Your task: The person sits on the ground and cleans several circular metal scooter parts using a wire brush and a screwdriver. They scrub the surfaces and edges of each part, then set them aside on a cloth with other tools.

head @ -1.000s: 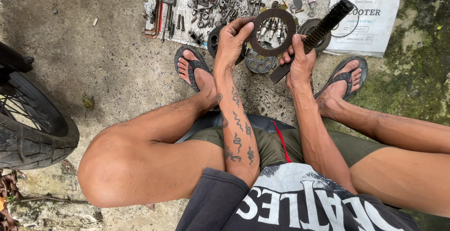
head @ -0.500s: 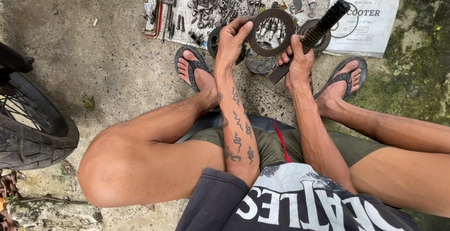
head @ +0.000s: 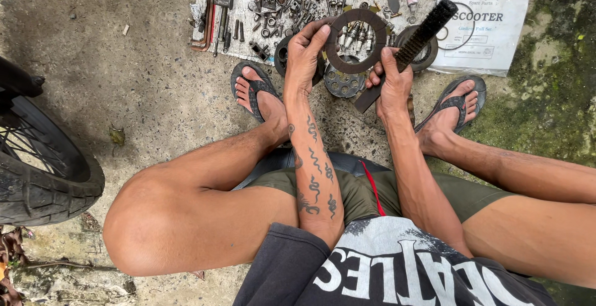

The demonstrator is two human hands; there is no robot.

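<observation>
My left hand grips the left rim of a flat brown ring-shaped disc, held up above the ground. My right hand is closed round a flat metal file with a black ribbed handle, its dark blade end pointing down and left, its handle rising up right beside the ring. Below the ring, on the concrete, lies a round metal part with holes. I sit with both knees spread and sandalled feet on the ground.
A cloth strewn with several bolts, nuts and small metal parts lies ahead. A white printed plastic bag is at the upper right. A tyre stands at the left. Mossy ground lies to the right.
The ring and file have shifted only slightly; the hands keep the same grips.
</observation>
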